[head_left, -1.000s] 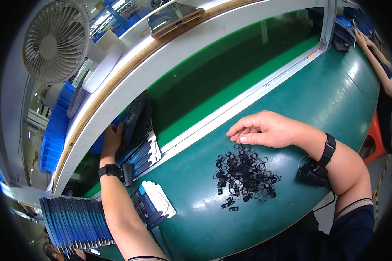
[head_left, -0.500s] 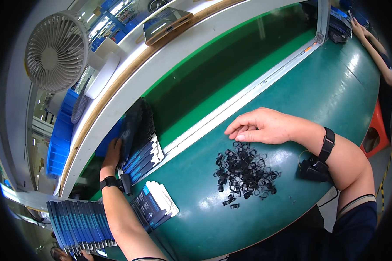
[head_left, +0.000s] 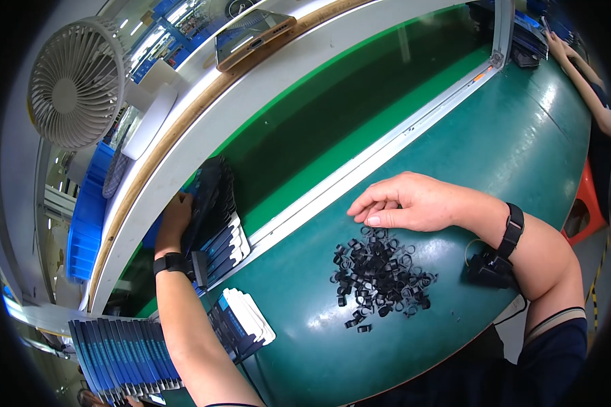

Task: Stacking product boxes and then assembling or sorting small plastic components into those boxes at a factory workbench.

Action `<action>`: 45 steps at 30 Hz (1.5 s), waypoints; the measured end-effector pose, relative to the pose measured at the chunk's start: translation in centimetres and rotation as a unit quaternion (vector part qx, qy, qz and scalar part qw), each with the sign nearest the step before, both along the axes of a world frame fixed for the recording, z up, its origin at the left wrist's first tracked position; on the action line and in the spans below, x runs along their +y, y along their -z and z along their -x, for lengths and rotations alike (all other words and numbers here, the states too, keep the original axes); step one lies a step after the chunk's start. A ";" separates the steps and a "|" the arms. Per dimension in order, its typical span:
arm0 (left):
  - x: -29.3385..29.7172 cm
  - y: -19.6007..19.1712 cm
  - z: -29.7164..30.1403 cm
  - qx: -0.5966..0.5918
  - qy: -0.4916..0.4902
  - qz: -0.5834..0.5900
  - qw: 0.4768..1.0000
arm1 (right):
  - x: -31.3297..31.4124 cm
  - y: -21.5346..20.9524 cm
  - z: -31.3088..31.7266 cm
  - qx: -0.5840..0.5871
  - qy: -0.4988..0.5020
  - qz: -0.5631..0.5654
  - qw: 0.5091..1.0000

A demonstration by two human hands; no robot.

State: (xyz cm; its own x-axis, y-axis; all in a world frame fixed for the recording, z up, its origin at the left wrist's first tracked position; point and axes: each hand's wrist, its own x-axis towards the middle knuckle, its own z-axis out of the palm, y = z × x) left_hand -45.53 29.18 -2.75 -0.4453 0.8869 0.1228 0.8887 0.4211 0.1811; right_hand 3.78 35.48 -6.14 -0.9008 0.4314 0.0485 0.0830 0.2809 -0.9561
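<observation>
My right hand [head_left: 406, 201] hovers at the far edge of a pile of small black rings [head_left: 380, 278] on the green table. Its fingers are loosely bent, with the thumb apart and no object visible in them. Far to the left, my left hand [head_left: 175, 216] reaches in beside a stack of dark flat packages [head_left: 214, 210] with white ends. Its fingers are mostly hidden behind the packages, so what they touch does not show. Nearer me, a smaller stack of dark and white cards [head_left: 241, 324] lies on the table by my left forearm.
A long row of dark blue packages [head_left: 125, 356] stands at the lower left. A white rail [head_left: 360, 163] separates the table from a green belt [head_left: 305, 129]. On the shelf are a fan [head_left: 75, 85], a phone [head_left: 256, 42] and a blue bin [head_left: 91, 210]. A co-worker's hands [head_left: 560, 49] show far right.
My left hand has moved a little farther away along the packages, deeper beside the stack. My right hand has stayed nearly still. The view has shifted slightly.
</observation>
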 end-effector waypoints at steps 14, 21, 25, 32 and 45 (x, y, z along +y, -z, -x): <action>0.2 3.5 6.4 0.151 0.035 0.055 0.986 | 0.2 0.4 0.6 0.006 -0.010 -0.014 1.000; -3.0 1.4 -0.6 -0.068 0.081 -0.086 0.991 | 0.1 0.3 0.1 0.000 -0.003 -0.021 1.000; -3.9 1.2 -0.1 -0.006 0.066 -0.049 0.997 | -0.2 0.1 -0.2 -0.009 0.001 -0.026 1.000; -5.1 0.9 1.8 0.040 0.128 0.035 0.990 | -0.3 -0.2 -0.5 -0.008 -0.008 -0.031 0.999; -6.7 -1.5 -4.3 -0.090 0.023 0.024 0.995 | -0.5 0.1 -1.0 -0.002 -0.009 -0.020 1.000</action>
State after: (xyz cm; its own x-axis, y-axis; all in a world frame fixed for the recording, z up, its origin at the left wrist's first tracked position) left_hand -41.19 22.48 -1.26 -0.4149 0.9099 0.0012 0.8626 0.3929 0.3186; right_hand 4.75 34.95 -6.22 -0.9084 0.4135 0.0626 0.0809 0.3206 -0.9438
